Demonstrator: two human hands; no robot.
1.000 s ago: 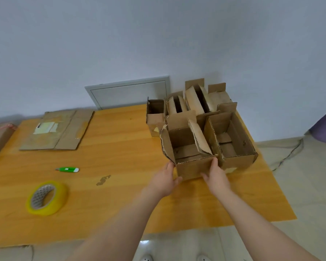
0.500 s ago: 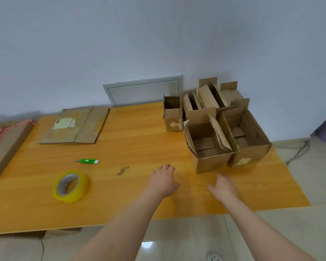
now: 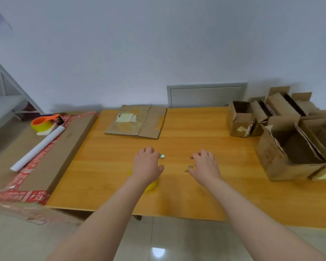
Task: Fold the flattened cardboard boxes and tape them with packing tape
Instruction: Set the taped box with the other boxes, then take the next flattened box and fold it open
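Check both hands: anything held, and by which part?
Right hand holds nothing, fingers loosely curled over the table. Left hand covers the tape roll and most of the cutter; whether it grips either cannot be told.

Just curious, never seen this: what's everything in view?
table: one, orange wood, centre
flattened cardboard box: one, brown, table's far side
folded boxes: at least five, brown, table's right end
tape roll: one, yellow, under left hand
cutter: one, green, beside left hand
large carton: one, brown, left of table
tape dispenser: one, orange, on large carton
tube: one, white, on large carton
wall panel: one, grey, behind table
left hand: one, over tape roll
right hand: one, over bare table
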